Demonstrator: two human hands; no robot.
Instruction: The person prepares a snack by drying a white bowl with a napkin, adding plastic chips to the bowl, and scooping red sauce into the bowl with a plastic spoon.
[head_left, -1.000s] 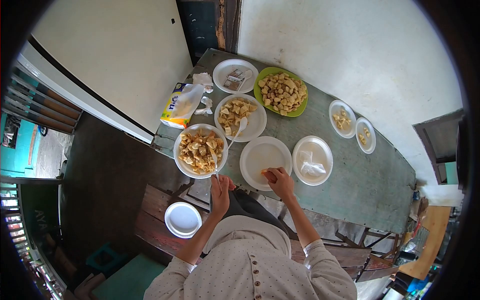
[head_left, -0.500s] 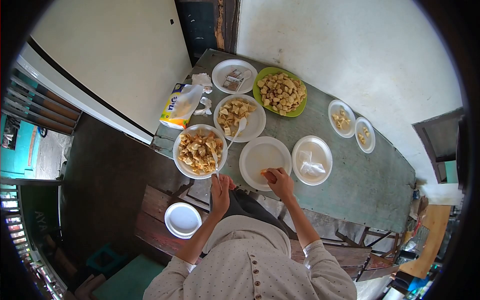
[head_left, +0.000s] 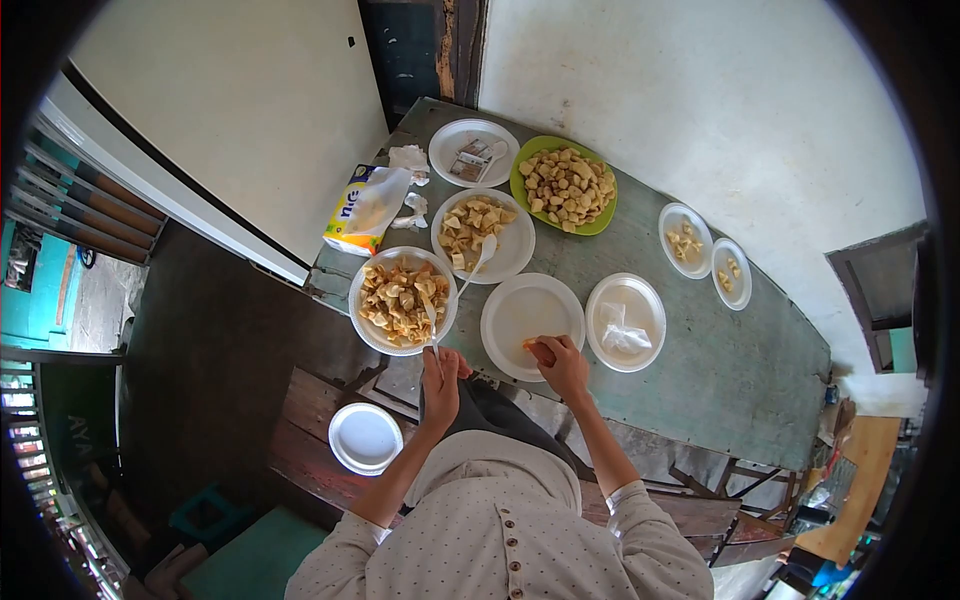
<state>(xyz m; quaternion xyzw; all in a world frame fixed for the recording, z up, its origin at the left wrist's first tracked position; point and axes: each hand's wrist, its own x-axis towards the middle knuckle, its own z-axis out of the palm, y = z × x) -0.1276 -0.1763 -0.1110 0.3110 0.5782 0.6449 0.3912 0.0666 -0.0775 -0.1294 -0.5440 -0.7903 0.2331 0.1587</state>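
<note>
A worn grey-green surface [head_left: 700, 370] runs along a white wall [head_left: 680, 80], and a reddish wooden bench [head_left: 310, 400] stands by its near edge. The person's left hand [head_left: 440, 385] is just off that near edge, its fingers closed on a white utensil [head_left: 433, 325] that reaches over the heaped plate [head_left: 360, 318] at the near left corner. The right hand [head_left: 562, 368] pinches one small orange piece [head_left: 528, 344] in its fingertips, above the near part of the middle plate [head_left: 533, 290] at the near edge. The piece lies to the right of the left hand, at the tip of the right. Seven white plates rest on the surface: these two, one with a clear plastic bag [head_left: 626, 333] just right of the middle plate, one of pale chunks [head_left: 475, 230] behind the heaped plate, one with a packet [head_left: 472, 160] near the far left corner, and two small ones with a few pieces each toward the right of the far edge. One green plate [head_left: 585, 228] piled with chunks sits at the far edge. One white spoon [head_left: 488, 246] lies in the plate of pale chunks. One yellow-and-white package [head_left: 365, 212] and two crumpled tissues [head_left: 409, 162] line the left edge. One white dish [head_left: 366, 440] rests on the bench.
</note>
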